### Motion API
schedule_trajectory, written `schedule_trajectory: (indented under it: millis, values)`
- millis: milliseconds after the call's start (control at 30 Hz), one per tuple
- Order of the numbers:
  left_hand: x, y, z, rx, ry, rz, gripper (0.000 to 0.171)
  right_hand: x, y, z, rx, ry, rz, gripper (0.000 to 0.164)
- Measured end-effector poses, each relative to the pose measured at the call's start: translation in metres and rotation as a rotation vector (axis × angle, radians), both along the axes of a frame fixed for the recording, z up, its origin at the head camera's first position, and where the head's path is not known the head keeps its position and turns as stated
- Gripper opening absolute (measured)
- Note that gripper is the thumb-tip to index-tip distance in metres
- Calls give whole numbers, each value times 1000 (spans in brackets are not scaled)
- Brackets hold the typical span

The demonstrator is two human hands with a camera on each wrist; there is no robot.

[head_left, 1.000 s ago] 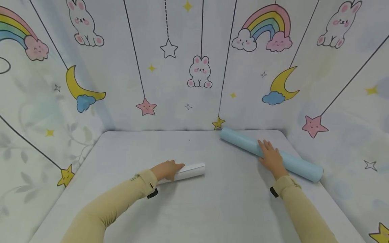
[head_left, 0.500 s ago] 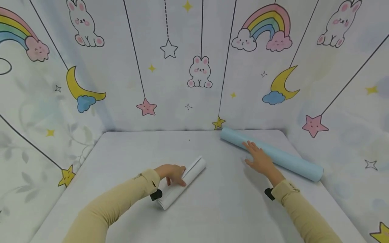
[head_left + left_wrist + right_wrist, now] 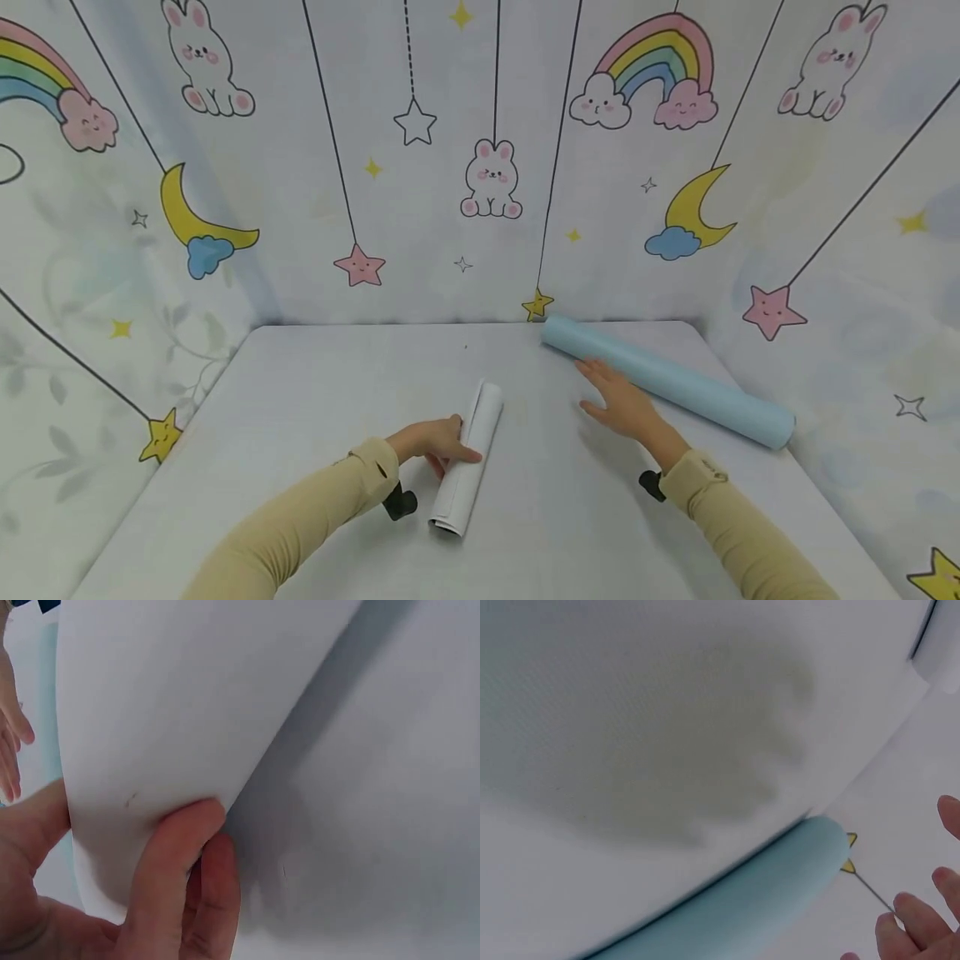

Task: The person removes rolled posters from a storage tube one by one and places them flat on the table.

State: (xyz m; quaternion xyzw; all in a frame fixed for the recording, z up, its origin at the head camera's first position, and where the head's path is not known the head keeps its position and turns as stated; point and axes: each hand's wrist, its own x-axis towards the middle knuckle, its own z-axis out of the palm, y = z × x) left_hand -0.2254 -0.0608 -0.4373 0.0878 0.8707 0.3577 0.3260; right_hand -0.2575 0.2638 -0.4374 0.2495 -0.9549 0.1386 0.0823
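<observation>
My left hand (image 3: 438,442) grips a white paper roll (image 3: 472,475) around its middle, thumb on the near side and fingers behind. The roll tilts slightly, its far end leaning right, and its near end shows overlapping layers. In the left wrist view the fingers (image 3: 176,855) curl against the white sheet (image 3: 172,697). My right hand (image 3: 622,404) hovers with spread fingers, holding nothing, just in front of a long light blue roll (image 3: 675,379). That roll lies diagonally at the table's back right; the right wrist view shows its rounded end (image 3: 821,844) beyond the hand's shadow.
A white-covered table (image 3: 360,367) fills the lower view. Behind it and along both sides hang white curtains (image 3: 420,217) printed with rabbits, stars, moons and rainbows. The blue roll reaches from the back edge to the right edge.
The white roll has swung from nearly sideways to pointing away from me, turned by my left hand. My right hand has left the blue roll and moved left; the blue roll stays put.
</observation>
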Motion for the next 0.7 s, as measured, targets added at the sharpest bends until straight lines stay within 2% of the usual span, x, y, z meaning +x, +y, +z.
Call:
schedule_trajectory:
  millis: [200,333,500,700]
  values:
    - [9,10,-6,78,26,99,60,6,-13,2,7,-47,10,68]
    - [14,16,-12,113,45,160,65,10,-24,0,1,-64,41,68]
    - [15,21,-17,162,44,183,72,15,-36,-2,-9,-91,82,69]
    - [12,20,-17,185,27,211,74,20,-54,-2,-10,-134,146,67]
